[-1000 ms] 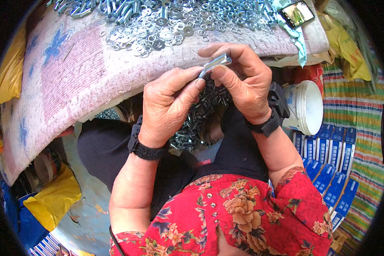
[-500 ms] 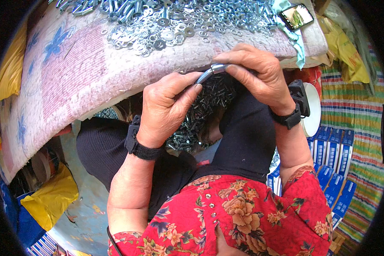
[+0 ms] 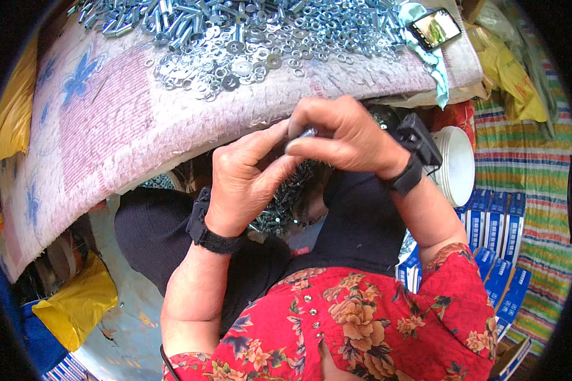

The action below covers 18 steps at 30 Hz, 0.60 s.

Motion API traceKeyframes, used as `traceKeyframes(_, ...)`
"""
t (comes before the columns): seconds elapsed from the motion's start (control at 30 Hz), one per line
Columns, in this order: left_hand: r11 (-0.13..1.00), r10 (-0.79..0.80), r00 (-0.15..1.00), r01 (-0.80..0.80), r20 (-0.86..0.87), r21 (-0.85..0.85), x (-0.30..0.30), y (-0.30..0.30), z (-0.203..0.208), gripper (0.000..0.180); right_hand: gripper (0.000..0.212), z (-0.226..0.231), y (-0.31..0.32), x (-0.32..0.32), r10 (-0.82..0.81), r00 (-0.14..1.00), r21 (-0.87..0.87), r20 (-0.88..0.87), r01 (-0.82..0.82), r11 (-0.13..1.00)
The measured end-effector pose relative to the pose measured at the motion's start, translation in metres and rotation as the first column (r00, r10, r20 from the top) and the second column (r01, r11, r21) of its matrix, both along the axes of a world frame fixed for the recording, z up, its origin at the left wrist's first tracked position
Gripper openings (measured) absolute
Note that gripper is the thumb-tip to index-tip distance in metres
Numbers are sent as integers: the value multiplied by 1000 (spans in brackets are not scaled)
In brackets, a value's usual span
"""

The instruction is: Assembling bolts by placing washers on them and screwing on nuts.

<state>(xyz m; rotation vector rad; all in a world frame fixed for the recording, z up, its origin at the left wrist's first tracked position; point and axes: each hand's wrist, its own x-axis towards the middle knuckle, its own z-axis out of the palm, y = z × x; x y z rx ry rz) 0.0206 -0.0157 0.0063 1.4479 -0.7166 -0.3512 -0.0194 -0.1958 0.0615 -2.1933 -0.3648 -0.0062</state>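
Observation:
My left hand point(image 3: 248, 168) is closed in a pinch, its thumb and forefinger meeting my right hand's fingertips. Curled over from the other side, my right hand point(image 3: 340, 136) is closed around a small shiny metal bolt point(image 3: 309, 132), only part of which shows. My fingers hide the bolt's other end, which my left fingertips grip. Both hands are just off the near edge of the padded table point(image 3: 171, 136), above my lap. Beneath them lies a heap of dark bolts point(image 3: 283, 203), partly covered by my hands.
A pile of metal sleeves point(image 3: 190, 22), washers point(image 3: 229, 66) and nuts covers the table's far part. A phone point(image 3: 435, 28) lies on a pale blue cloth point(image 3: 433, 63) at the far right. Beside my right forearm are a white bucket point(image 3: 457, 165) and blue boxes point(image 3: 496, 219).
My right hand has come down and left, turning over the bolt and meeting my left fingertips. The shiny metal parts, seen end to end between my hands before, are now mostly covered.

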Motion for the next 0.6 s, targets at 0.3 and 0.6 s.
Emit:
traceKeyframes(0.3,982,-87,810,-29,-580,-188,6,1,8,24,13,-31,-60,63,-55,874,-556,484,355,752)
traceKeyframes(0.6,985,-53,826,-50,-561,-166,7,3,4,25,10,-38,-60,67,-105,801,-552,589,494,672)
